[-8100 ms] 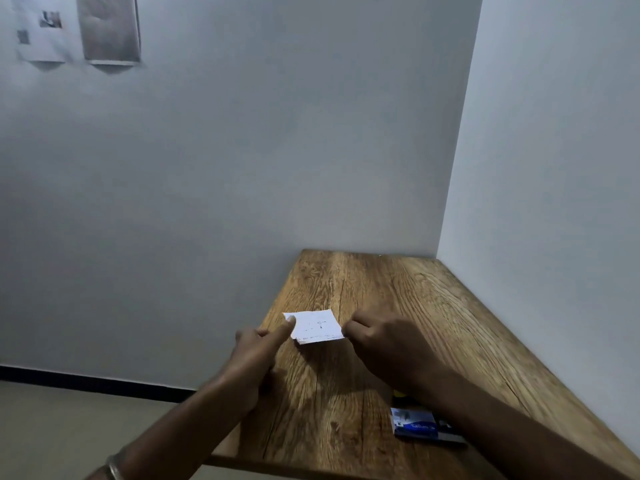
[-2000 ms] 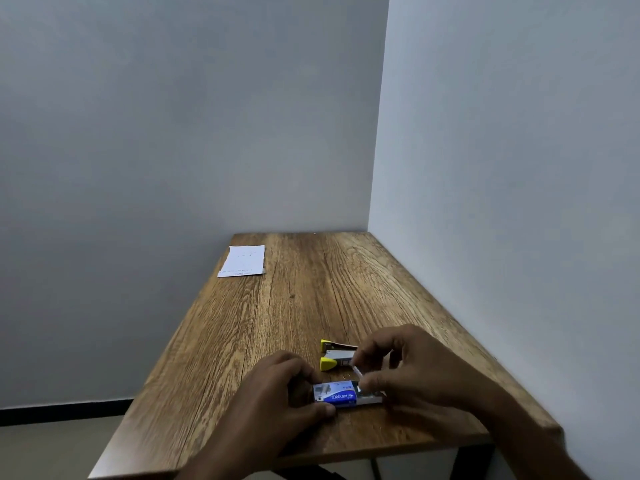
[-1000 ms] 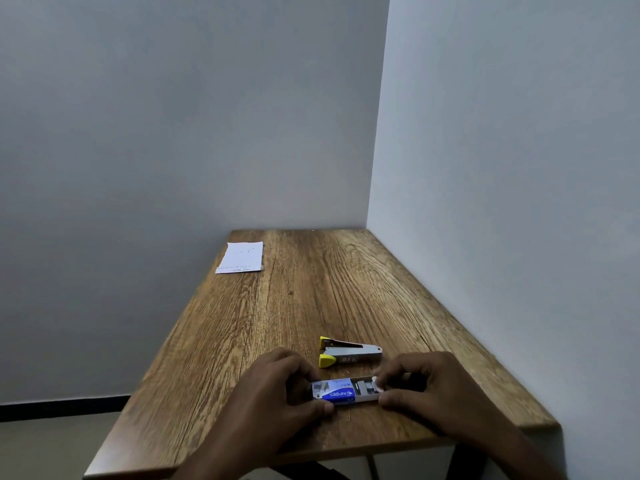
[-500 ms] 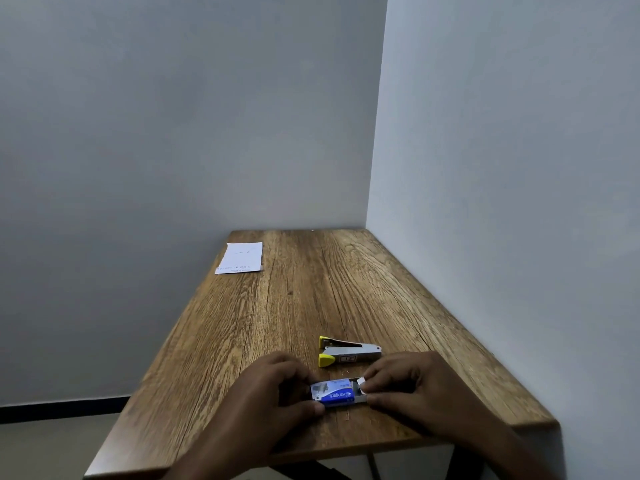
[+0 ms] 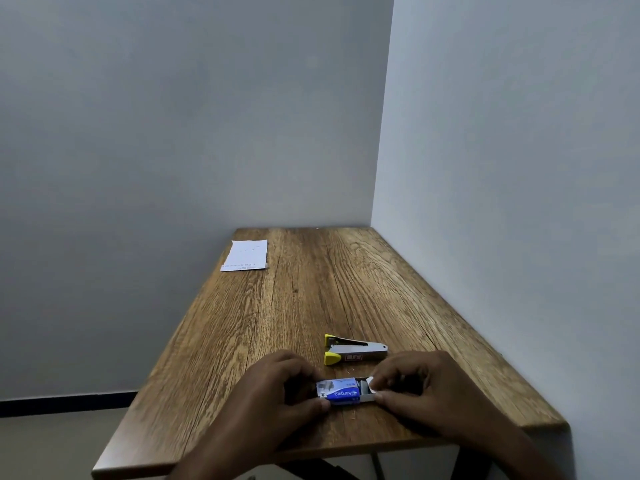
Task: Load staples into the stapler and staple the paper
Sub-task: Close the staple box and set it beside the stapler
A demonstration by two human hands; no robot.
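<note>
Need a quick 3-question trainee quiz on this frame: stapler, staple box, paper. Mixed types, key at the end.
1. True or false: the stapler is being held in a hand.
2. Which item do both the left hand and the right hand grip? A) the paper B) the staple box C) the stapler
3. Where on the table does the paper lie?

Key
1. False: it lies on the table just beyond the hands.
2. B
3. At the far left corner, by the left edge, well away from both hands.
</note>
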